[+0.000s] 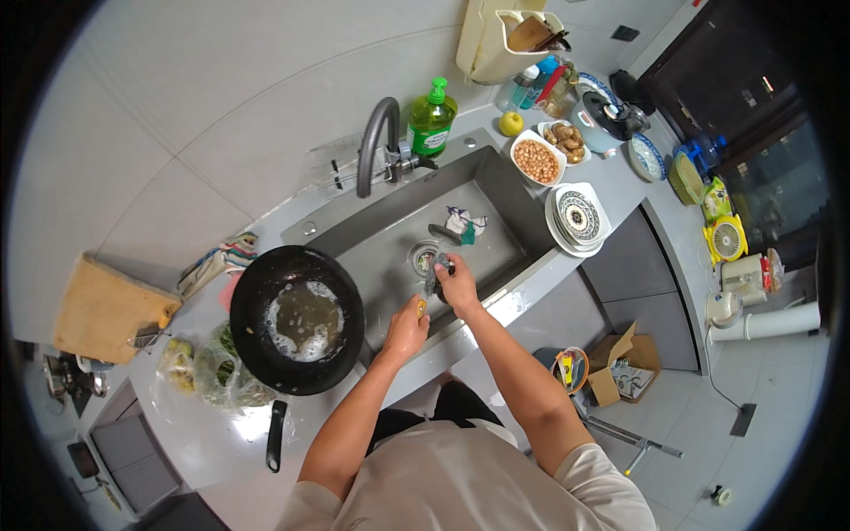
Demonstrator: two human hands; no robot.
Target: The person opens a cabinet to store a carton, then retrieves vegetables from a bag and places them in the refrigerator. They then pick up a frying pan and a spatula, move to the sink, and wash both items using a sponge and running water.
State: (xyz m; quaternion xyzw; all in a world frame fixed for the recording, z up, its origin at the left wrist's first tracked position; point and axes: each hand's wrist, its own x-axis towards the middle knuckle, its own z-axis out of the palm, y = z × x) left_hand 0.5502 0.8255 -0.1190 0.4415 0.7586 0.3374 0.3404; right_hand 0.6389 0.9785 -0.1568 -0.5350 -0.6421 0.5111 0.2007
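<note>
Over the near side of the grey sink (pixel 498 199), my left hand (pixel 406 328) is closed round a yellow-orange handle (pixel 422 306). What the handle belongs to is mostly hidden. My right hand (pixel 457 282) grips a grey scouring pad (pixel 435 273) just beyond the handle, against a dark part. Both hands are close together near the drain (pixel 423 257). Beyond them in the basin lie a dark oval object (pixel 444 233) and a white and green cloth (pixel 467 222). To the left, a black wok (pixel 246 332) holds cloudy, foamy liquid.
The curved faucet (pixel 368 146) and a green soap bottle (pixel 431 123) stand behind the sink. Stacked plates (pixel 579 216) and a bowl of peanuts (pixel 536 161) are at right. Plastic bags (pixel 222 375) and a wooden cutting board (pixel 106 308) sit at left.
</note>
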